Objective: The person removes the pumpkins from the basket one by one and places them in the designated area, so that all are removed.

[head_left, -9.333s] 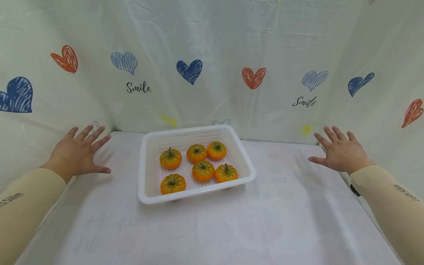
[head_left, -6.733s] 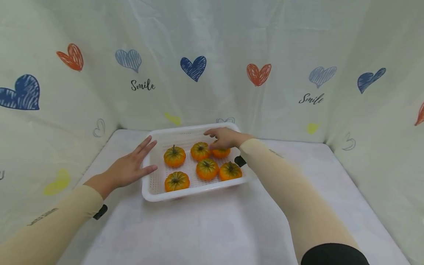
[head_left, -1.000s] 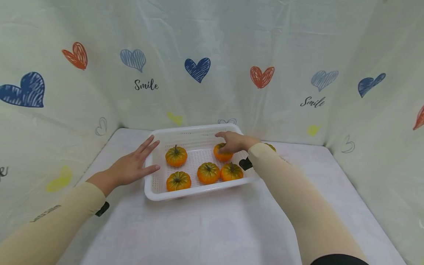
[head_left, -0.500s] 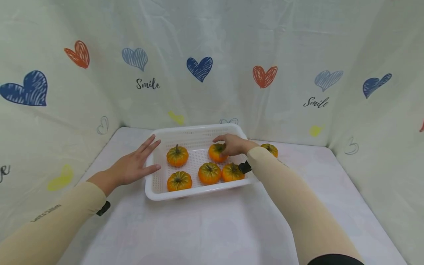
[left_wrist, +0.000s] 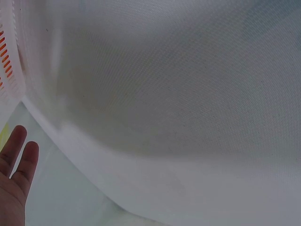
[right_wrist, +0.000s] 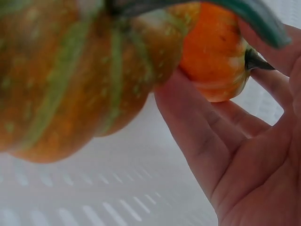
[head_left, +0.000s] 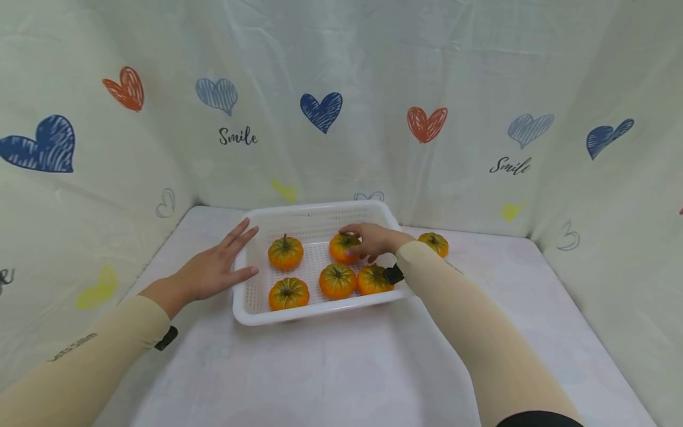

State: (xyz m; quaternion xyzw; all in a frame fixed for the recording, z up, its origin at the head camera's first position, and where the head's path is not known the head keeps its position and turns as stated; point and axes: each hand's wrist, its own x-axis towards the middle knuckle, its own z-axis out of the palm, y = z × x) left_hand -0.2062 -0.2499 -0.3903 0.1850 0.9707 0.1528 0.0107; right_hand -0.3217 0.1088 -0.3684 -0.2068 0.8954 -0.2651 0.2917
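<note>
In the head view, a white plastic basket stands on the table with several small orange-and-green pumpkins in it. My right hand reaches over its right side and grips the back-right pumpkin between thumb and fingers. The right wrist view shows that hand around the gripped pumpkin, while another pumpkin fills the near left. My left hand lies with straight, spread fingers at the basket's left rim. Its fingertips show at the lower left of the left wrist view.
One pumpkin sits on the table outside the basket, partly behind my right forearm. Two pumpkins stand at the basket's front right, a pumpkin at front left and another pumpkin behind it. A curtain printed with hearts surrounds the white table.
Earlier, one pumpkin went from the basket to the table on the right. During the last second, my right hand shifted the gripped pumpkin slightly left inside the basket. My left hand stays at the rim.
</note>
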